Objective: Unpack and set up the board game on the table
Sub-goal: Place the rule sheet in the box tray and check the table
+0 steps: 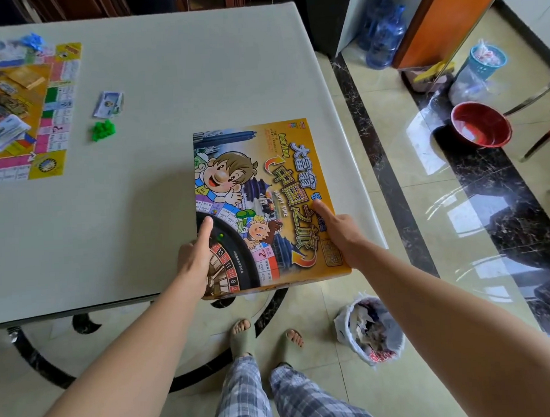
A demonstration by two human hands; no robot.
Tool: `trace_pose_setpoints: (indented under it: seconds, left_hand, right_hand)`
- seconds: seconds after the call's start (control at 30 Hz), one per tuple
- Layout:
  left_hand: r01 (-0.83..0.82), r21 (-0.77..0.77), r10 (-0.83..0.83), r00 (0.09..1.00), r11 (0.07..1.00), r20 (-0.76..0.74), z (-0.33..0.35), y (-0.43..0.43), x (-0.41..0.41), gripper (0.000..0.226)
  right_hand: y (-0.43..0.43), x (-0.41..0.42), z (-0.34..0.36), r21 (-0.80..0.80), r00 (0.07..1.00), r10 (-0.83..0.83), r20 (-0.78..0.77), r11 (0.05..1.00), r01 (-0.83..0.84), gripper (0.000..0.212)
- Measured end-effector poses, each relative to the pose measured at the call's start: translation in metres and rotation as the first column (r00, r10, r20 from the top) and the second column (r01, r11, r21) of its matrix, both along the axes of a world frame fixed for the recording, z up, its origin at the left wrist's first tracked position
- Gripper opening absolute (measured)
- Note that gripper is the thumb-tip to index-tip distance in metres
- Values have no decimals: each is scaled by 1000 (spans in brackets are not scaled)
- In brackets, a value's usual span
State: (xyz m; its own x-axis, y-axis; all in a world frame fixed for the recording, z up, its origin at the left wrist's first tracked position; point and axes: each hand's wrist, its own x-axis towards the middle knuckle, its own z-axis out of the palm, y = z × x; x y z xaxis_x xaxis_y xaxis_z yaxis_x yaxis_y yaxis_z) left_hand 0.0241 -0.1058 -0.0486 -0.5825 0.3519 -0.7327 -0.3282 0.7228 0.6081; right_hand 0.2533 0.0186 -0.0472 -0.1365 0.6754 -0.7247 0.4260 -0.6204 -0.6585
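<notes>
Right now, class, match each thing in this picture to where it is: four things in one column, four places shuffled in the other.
1. game box
2. green game pieces
3. red basin
4. blue water jugs

A. floor, beside the orange door
B. table, right of the unfolded board
C. gripped by left hand and right hand
D. dark marble floor band

Pairs: 1-C, 2-B, 3-D, 4-A

- Box (266, 183) lid: "Uncle Wang", "大富翁", "中国之旅", "HAPPY TIME".
- Printed wheel (230, 270) on lid: 13, 30, 8, possibly 36.
- Board (53, 101): print too small to read.
</notes>
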Motion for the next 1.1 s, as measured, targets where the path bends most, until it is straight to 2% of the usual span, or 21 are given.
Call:
trace_pose_setpoints:
  seconds: [0.17, 0.2, 0.27, 0.37, 0.43, 0.53, 0.7, 0.8, 0.9, 1.0, 1.1]
  left_hand:
    - [158, -27, -149, 966, 987, 213, 10, -28, -11, 79]
    - [168, -35, -158, 967, 985, 202, 11, -34, -10, 80]
    - [125, -28, -122, 989, 992, 82, 13, -50, -6, 76]
    - [18, 52, -15, 998, 998, -67, 12, -72, -2, 66]
    - [-15, 74, 24, 993, 997, -117, 12, -89, -1, 62]
    - [-41, 66, 52, 983, 997, -176, 12, -120, -2, 56]
    - [-45, 64, 57, 977, 997, -205, 18, -170, 1, 57]
    - [-46, 100, 65, 980, 994, -189, 21, -184, 10, 55]
    - [-84, 119, 101, 984, 989, -149, 27, -182, 26, 53]
    - [-135, 134, 145, 987, 982, -65, 33, -173, 46, 58]
    - [-151, 157, 155, 988, 976, -11, 40, -154, 72, 55]
  right_hand:
    - [-22, 1, 1, 75, 999, 7, -53, 997, -3, 63]
    - [-28, 1, 1, 83, 998, 8, -63, 997, -3, 62]
    - [-43, -2, 2, 77, 997, 6, -81, 997, 0, 60]
    - [-63, -6, 1, -32, 986, 12, -164, 999, -18, 59]
    - [-78, -7, -1, -99, 974, 32, -226, 994, -55, 54]
    - [-113, -5, -2, -102, 953, 93, -288, 987, -128, 46]
    - [-176, -1, -12, -61, 938, 189, -290, 975, -215, 54]
    - [-199, 12, -9, -63, 942, 146, -304, 983, -173, 49]
    - [-212, 34, -6, -85, 929, 9, -370, 995, -43, 37]
    - [-212, 53, -1, -54, 883, -108, -456, 994, 93, 36]
    - [-203, 72, 6, -74, 794, -217, -568, 974, 214, 34]
